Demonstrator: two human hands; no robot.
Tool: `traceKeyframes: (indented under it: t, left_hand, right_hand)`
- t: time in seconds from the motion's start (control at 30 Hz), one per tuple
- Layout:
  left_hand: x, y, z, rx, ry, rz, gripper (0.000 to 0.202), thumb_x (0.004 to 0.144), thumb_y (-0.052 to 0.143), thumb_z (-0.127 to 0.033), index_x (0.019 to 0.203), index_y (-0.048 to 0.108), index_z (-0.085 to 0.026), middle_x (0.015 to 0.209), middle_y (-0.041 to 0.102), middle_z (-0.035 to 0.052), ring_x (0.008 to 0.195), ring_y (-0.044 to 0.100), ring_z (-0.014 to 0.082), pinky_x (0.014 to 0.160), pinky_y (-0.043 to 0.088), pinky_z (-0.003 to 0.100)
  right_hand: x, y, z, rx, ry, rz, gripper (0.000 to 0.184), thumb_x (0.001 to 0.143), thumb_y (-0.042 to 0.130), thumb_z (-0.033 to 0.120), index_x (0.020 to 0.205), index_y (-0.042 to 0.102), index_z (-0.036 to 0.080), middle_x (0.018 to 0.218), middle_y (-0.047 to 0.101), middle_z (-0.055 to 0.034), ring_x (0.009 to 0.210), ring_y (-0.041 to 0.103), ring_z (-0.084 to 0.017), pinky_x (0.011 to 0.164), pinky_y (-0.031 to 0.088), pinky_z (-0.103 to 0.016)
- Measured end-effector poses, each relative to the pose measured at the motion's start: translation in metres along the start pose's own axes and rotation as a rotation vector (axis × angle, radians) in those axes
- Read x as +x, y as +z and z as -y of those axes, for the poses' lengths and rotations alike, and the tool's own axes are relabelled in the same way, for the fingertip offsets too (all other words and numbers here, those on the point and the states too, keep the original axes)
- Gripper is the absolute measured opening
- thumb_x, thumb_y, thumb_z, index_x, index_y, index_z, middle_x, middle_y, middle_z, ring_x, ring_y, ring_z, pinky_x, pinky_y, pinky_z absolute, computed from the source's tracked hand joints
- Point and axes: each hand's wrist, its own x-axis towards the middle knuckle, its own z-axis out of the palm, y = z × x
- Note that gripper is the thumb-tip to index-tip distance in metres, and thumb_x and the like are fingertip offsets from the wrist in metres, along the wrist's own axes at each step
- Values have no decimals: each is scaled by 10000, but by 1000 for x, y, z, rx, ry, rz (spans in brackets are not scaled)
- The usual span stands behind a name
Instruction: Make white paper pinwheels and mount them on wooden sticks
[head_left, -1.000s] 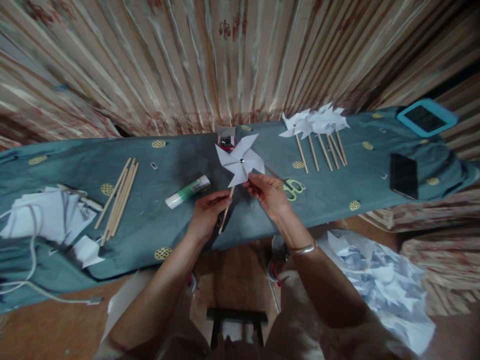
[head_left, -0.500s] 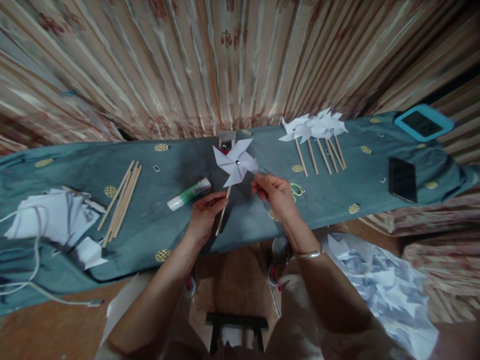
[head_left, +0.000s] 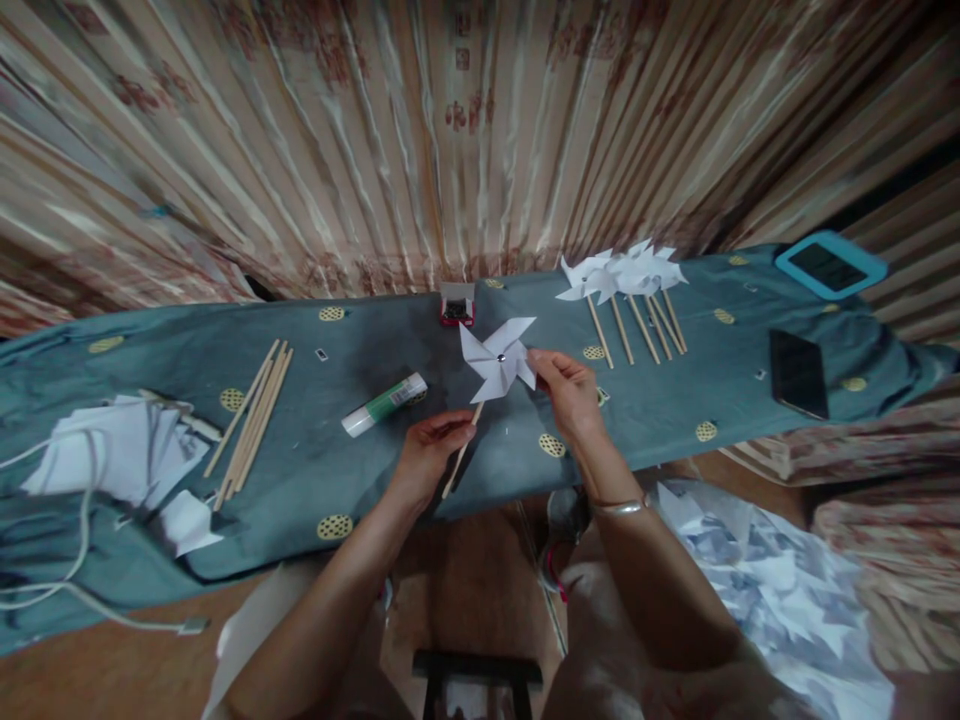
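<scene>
Left hand (head_left: 429,455) on stick (head_left: 453,478), right hand (head_left: 574,395) at pinwheel (head_left: 499,362) blade.

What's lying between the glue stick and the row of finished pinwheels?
In the head view, the held pinwheel lies between the glue stick and finished pinwheels, gripped by the left hand and right hand.

A white pinwheel (head_left: 499,360) with a silver centre is being shown on a pale tan stick (head_left: 454,474). The bench (head_left: 675,420) is being covered by a teal cloth (head_left: 315,440) patterned with yellow dotted rounds. A white-and-green glue stick (head_left: 384,402) and a beige-striped, red-flowered curtain (head_left: 450,130) are being seen.
</scene>
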Motion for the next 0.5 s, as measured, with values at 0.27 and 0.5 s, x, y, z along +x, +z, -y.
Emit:
traceKeyframes:
  t: [0.27, 0.5]
  left_hand:
    - [1, -2, -1, -12, -1, -16, 329, 504, 887, -329, 779, 786, -178, 719, 722, 24, 659, 593, 140, 660, 439, 261]
    - [1, -2, -4, -9, 6, -40, 315, 496, 880, -321, 760, 782, -179, 687, 709, 15, 622, 562, 124, 620, 418, 245]
  right_hand:
    - [0, 2, -2, -40, 21, 36, 300, 566, 848, 479, 664, 729, 222, 522, 610, 55, 481, 448, -88, 486, 352, -249]
    - [-3, 3, 0, -2, 82, 65, 307, 539, 854, 480, 590, 701, 219, 452, 531, 62, 444, 381, -70, 449, 282, -232]
